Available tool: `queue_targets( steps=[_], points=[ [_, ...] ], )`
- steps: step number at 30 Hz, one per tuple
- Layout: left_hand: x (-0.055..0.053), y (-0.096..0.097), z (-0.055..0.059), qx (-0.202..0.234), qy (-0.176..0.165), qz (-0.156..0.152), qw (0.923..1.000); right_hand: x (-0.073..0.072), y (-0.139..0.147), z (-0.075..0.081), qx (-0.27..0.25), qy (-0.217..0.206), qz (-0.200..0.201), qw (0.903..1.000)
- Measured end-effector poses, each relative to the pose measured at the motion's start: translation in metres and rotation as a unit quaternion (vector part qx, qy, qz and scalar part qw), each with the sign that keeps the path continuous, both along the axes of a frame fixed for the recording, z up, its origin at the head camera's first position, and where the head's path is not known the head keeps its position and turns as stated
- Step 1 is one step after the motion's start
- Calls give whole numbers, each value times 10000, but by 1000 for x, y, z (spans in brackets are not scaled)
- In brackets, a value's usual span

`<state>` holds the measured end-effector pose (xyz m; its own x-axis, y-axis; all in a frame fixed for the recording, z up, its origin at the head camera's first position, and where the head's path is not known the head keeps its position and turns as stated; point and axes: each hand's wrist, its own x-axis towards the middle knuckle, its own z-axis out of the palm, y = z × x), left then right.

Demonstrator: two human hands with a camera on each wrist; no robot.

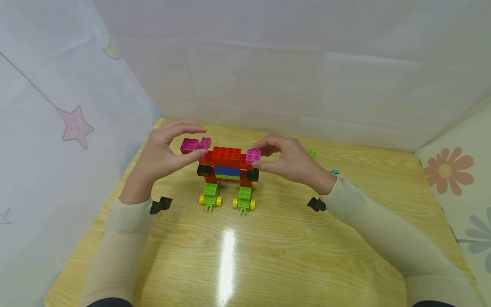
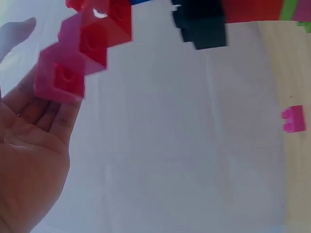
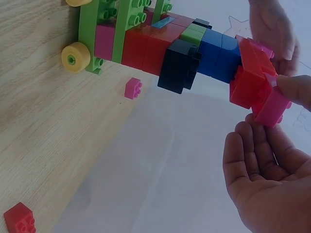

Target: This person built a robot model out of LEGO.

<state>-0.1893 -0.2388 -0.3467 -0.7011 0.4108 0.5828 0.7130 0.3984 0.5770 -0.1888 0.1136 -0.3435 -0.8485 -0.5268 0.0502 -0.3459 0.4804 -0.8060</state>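
Note:
A toy-brick figure [image 1: 227, 155] stands upright on the table, with a red top, a blue middle, black side bricks and green feet with yellow wheels. My right hand [image 1: 293, 160] pinches a pink brick [image 1: 253, 155] at the top's right end, thumb on its near side in the right wrist view. At the other end, my left hand [image 1: 159, 151] spreads thumb and fingers around another pink brick [image 1: 189, 146]. In the left wrist view its fingers [image 2: 63, 116] lie behind that brick, while the thumb stands apart.
A black piece [image 1: 161, 205] lies by the left sleeve and another black piece [image 1: 316, 204] by the right. Farther right are a small green brick [image 1: 312, 153] and a blue piece [image 1: 335, 172]. A loose pink brick [image 3: 133, 88] and red brick [image 3: 20, 218] lie near the table's edge.

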Motion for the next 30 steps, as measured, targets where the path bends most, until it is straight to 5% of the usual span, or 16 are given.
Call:
queue_targets(
  steps=[4, 9, 13, 18, 30],
  points=[
    [2, 19, 20, -872, 341, -229, 9953, -1, 0, 0, -10, 48, 2, 10000],
    [10, 49, 40, -2109, 131, -412, 9766, -1, 0, -2, -60, 90, -17, 9999],
    [13, 65, 44, -2727, -31, -395, 9613, -1, -1, -3, -86, 145, -30, 9999],
    [14, 72, 42, -3029, -206, -217, 9526, 0, -2, -4, -27, 212, -15, 9998],
    [15, 75, 43, -2961, -455, -166, 9539, 2, -2, 0, 71, 239, -142, 9996]
  ],
)
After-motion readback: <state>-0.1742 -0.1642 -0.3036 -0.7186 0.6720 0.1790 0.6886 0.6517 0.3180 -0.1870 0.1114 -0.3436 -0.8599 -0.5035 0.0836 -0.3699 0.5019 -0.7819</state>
